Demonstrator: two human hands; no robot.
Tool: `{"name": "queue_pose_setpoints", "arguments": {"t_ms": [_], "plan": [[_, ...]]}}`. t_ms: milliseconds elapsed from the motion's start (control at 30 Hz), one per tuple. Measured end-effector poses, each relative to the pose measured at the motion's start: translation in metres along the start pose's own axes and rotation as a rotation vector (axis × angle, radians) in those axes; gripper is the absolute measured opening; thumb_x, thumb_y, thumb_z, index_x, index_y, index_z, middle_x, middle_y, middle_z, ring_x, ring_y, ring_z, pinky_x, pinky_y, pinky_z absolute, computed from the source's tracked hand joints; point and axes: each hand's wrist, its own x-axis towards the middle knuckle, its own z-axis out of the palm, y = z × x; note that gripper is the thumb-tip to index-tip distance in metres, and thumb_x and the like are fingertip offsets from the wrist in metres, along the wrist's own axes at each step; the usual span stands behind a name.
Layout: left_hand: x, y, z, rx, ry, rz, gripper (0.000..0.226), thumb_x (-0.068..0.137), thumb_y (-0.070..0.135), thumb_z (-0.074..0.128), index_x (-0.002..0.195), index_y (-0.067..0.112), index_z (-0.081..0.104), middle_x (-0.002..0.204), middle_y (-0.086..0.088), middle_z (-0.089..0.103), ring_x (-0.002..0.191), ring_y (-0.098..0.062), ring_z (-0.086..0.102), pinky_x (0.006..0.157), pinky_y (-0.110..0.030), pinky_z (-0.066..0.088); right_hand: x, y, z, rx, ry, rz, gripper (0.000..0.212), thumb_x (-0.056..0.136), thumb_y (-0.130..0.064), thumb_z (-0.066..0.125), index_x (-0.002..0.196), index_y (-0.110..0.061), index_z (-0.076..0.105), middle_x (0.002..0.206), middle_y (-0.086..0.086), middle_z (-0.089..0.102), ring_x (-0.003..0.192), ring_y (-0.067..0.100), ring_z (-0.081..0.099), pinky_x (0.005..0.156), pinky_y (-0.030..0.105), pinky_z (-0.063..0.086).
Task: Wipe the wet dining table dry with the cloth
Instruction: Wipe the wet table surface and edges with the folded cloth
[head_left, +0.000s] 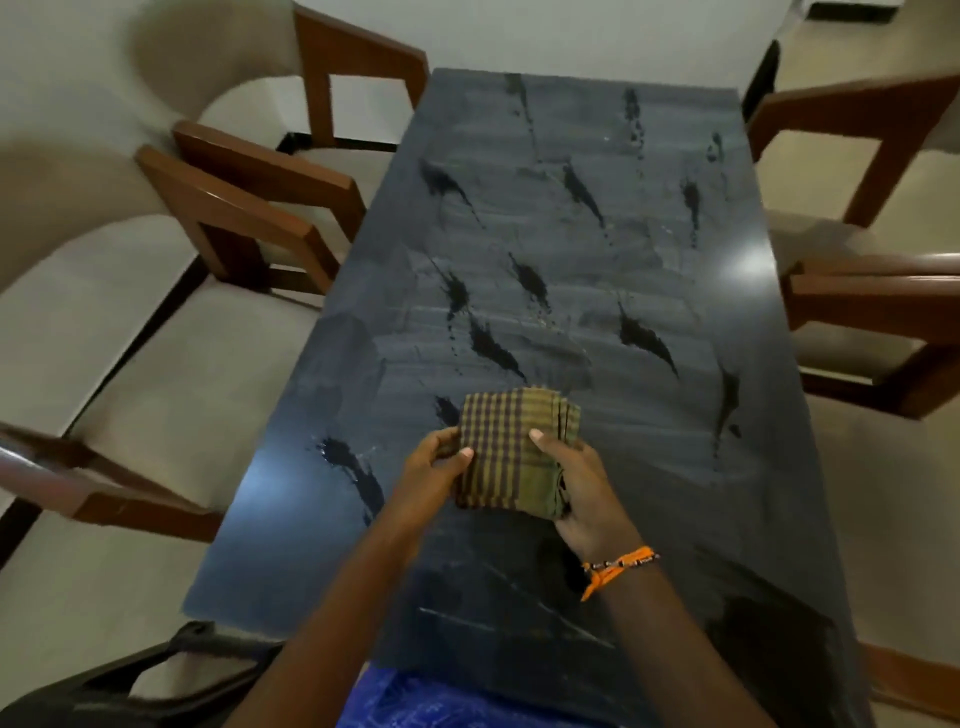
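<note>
We hold the folded cloth (517, 454) in both hands (441, 470) (582, 493), thumbs on top; the puddles (488, 343) lie just beyond our fingertips, probably untouched.

Home dining rm: long dark stone-look dining table (571, 234) at frame centre, cushioned wooden armchairs (249, 208) at left & right edges, pale tiled floor (857, 519), plain wall up top.

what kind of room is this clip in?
Likely a home dining room: a long dark table splashed with water, wood-framed upholstered chairs down both sides, tiled floor. Both hands hold a folded checked cloth over it.
</note>
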Motion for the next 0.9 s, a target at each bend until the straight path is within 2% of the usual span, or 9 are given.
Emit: {"name": "queue_pose_setpoints", "arguments": {"t_ms": [167, 333, 433, 467, 533, 600, 733, 833, 900], "plan": [[0.050, 0.034, -0.048, 0.062, 0.099, 0.088, 0.027, 0.094, 0.010, 0.047, 0.119, 0.009, 0.056, 0.116, -0.006, 0.060, 0.098, -0.016, 0.058, 0.081, -0.021, 0.046, 0.046, -0.024, 0.063, -0.247, 0.039, -0.127, 0.016, 0.092, -0.008, 0.053, 0.091, -0.015, 0.067, 0.087, 0.003, 0.073, 0.076, 0.017, 0.070, 0.062, 0.032, 0.059], [0.107, 0.063, -0.102, 0.149, 0.184, 0.244, 0.020, 0.093, 0.013, 0.049, 0.110, 0.014, 0.060, 0.115, -0.006, 0.059, 0.099, -0.014, 0.054, 0.082, -0.024, 0.042, 0.127, -0.061, 0.138, -0.730, 0.192, -0.472, 0.024, 0.091, -0.007, 0.054, 0.111, -0.013, 0.065, 0.103, 0.009, 0.068, 0.092, 0.021, 0.063, 0.082, 0.034, 0.053], [0.142, 0.070, -0.134, 0.185, 0.327, 0.304, 0.017, 0.092, 0.012, 0.050, 0.102, 0.016, 0.063, 0.108, -0.002, 0.061, 0.090, -0.008, 0.053, 0.075, -0.019, 0.042, 0.175, -0.071, 0.178, -1.029, 0.197, -0.681, 0.021, 0.088, -0.019, 0.061, 0.106, -0.012, 0.065, 0.094, 0.006, 0.067, 0.087, 0.023, 0.061, 0.073, 0.030, 0.047], [0.154, 0.070, -0.145, 0.192, 0.361, 0.307, 0.016, 0.091, 0.012, 0.050, 0.099, 0.018, 0.063, 0.106, 0.000, 0.062, 0.091, -0.008, 0.054, 0.076, -0.020, 0.042, 0.191, -0.069, 0.189, -1.107, 0.130, -0.695, 0.023, 0.085, -0.026, 0.065, 0.105, -0.014, 0.066, 0.094, 0.002, 0.067, 0.086, 0.019, 0.060, 0.071, 0.028, 0.046], [0.175, 0.068, -0.162, 0.233, 0.404, 0.324, 0.017, 0.090, 0.011, 0.050, 0.098, 0.020, 0.062, 0.104, 0.002, 0.060, 0.095, -0.011, 0.055, 0.081, -0.023, 0.042, 0.221, -0.056, 0.205, -1.284, -0.011, -0.636, 0.042, 0.078, -0.040, 0.071, 0.114, -0.020, 0.065, 0.115, -0.001, 0.066, 0.108, 0.016, 0.058, 0.093, 0.033, 0.044], [0.190, 0.066, -0.174, 0.327, 0.433, 0.351, 0.017, 0.089, 0.009, 0.050, 0.096, 0.018, 0.063, 0.102, 0.003, 0.057, 0.099, -0.016, 0.055, 0.084, -0.026, 0.044, 0.249, -0.035, 0.212, -1.508, -0.022, -0.583, 0.057, 0.081, -0.049, 0.065, 0.130, -0.022, 0.054, 0.144, 0.002, 0.046, 0.135, 0.021, 0.036, 0.113, 0.048, 0.019], [0.214, 0.061, -0.187, 0.578, 0.422, 0.397, 0.014, 0.084, 0.004, 0.053, 0.086, 0.016, 0.060, 0.100, -0.009, 0.059, 0.093, -0.023, 0.057, 0.081, -0.037, 0.050, 0.285, 0.021, 0.223, -1.776, 0.091, -0.554, 0.064, 0.093, -0.051, 0.042, 0.148, -0.027, 0.019, 0.160, 0.002, 0.005, 0.147, 0.030, -0.001, 0.112, 0.061, -0.005], [0.223, 0.061, -0.188, 0.635, 0.376, 0.409, 0.016, 0.082, 0.002, 0.052, 0.090, 0.015, 0.056, 0.105, -0.008, 0.056, 0.094, -0.023, 0.056, 0.081, -0.036, 0.049, 0.300, 0.040, 0.225, -1.841, 0.145, -0.664, 0.063, 0.093, -0.050, 0.041, 0.149, -0.033, 0.017, 0.160, 0.003, 0.005, 0.147, 0.033, -0.002, 0.112, 0.062, -0.004], [0.230, 0.064, -0.185, 0.685, 0.319, 0.399, 0.025, 0.084, 0.006, 0.054, 0.108, 0.014, 0.055, 0.123, -0.008, 0.050, 0.108, -0.026, 0.054, 0.092, -0.039, 0.047, 0.313, 0.026, 0.220, -1.885, 0.139, -0.716, 0.062, 0.091, -0.049, 0.041, 0.147, -0.035, 0.021, 0.160, 0.001, 0.010, 0.147, 0.033, 0.003, 0.113, 0.061, 0.000]]}}
